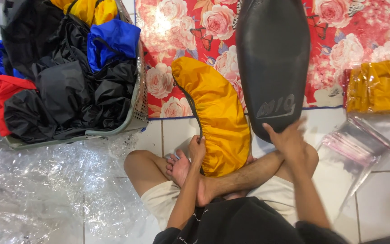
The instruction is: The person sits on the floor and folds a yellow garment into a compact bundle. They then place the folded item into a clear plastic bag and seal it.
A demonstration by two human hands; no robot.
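Observation:
I sit cross-legged on a tiled floor. A yellow elastic-edged fabric cover (217, 115) lies curved in front of my legs, next to a long black padded seat (272, 58). My left hand (197, 149) grips the near edge of the yellow cover. My right hand (287, 138) rests with spread fingers on the near end of the black seat, where there is a pale marking.
A grey basket (137, 115) at left is full of black, blue, red and yellow fabric covers. Crumpled clear plastic (46, 185) lies below it. A red floral mat (339, 49) lies behind. Packed yellow covers (380, 86) and clear bags (357, 144) sit at right.

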